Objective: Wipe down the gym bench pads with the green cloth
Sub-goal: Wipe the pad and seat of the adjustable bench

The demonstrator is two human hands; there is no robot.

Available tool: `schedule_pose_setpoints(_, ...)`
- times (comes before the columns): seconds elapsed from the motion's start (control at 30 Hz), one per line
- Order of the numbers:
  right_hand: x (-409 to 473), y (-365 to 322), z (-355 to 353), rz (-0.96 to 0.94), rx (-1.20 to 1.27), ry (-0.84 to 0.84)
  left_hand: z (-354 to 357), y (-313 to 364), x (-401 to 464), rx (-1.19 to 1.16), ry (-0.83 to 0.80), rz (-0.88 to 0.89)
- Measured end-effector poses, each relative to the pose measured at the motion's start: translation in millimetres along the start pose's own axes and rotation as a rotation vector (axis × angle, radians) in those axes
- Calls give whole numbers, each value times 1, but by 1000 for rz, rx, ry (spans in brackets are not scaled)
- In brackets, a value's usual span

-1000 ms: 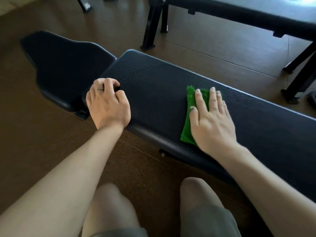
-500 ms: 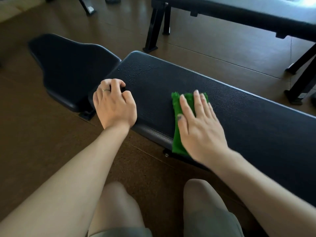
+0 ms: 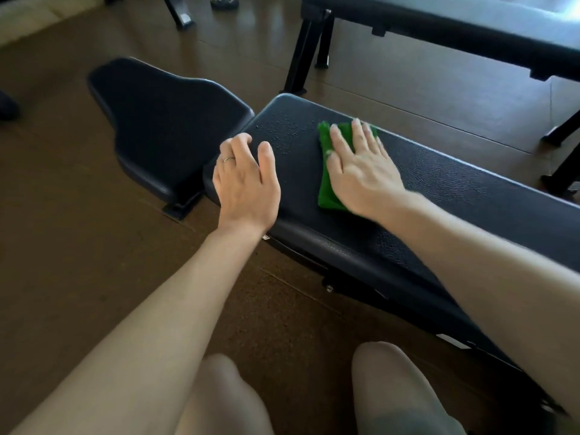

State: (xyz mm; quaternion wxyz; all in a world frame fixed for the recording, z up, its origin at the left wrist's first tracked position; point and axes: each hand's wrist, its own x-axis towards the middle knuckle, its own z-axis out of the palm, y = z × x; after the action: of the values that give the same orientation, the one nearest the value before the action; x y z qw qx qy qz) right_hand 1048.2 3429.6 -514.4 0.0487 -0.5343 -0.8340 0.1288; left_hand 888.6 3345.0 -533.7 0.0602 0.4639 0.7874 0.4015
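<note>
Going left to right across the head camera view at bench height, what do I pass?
Seat pad → left hand → water droplets → green cloth → right hand → bare stretch of the long pad.

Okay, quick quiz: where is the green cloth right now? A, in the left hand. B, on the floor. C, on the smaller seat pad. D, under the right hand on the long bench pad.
D: the cloth lies flat on the long pad under the right hand.
</note>
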Motion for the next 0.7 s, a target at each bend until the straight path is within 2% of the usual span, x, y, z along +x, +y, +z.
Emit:
schedule_pose_setpoints(0.1,-65,-14,7,-156,-26,-13,-13,-12,23,-60,3,-131)
schedule_pose_setpoints(0.2,-83,-18,9,-200,-75,-46,-12,-12,39,-109,-4,-305)
schedule_pose_setpoints(0.33,-46,-23,9,-224,-75,-17,-3,-11,35,-87,98,-325)
schedule_pose_setpoints(0.5,25,-55,12,-126,-34,-31,-1,-14,36,-46,132,-278)
schedule_pose_setpoints(0.7,-21,-46,12,-196,-13,-27,-1,-14,36,-113,122,-339)
